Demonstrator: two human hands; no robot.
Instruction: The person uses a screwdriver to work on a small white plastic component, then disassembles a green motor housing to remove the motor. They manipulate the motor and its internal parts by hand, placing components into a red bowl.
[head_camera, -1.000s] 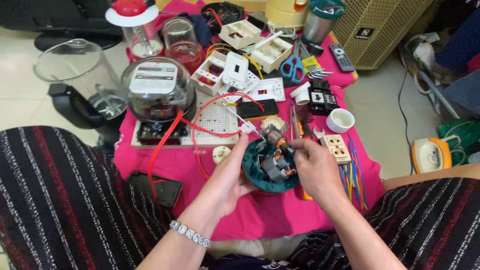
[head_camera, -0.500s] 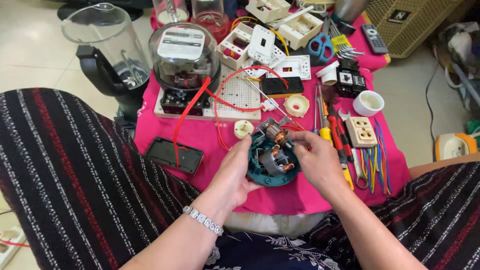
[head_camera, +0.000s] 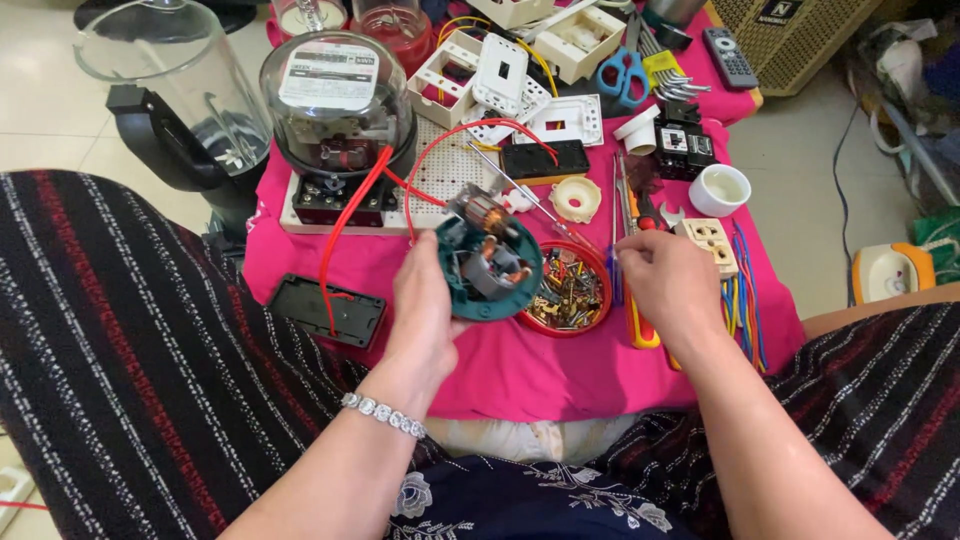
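Motor (head_camera: 487, 262), green-cased with copper windings showing, sits at the frame's centre, gripped from below by the left hand (head_camera: 425, 305) and lifted off the pink cloth (head_camera: 560, 370). Just right of it lies a red bowl (head_camera: 570, 290) of small screws. The right hand (head_camera: 665, 285), right of centre, pinches its fingertips over a yellow-handled screwdriver (head_camera: 640, 325). A glass-domed meter (head_camera: 335, 110) stands at upper left.

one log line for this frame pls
left hand: holds teal motor housing | right hand: at screwdrivers, hold unclear | red screw dish between the hands | pink cloth underneath
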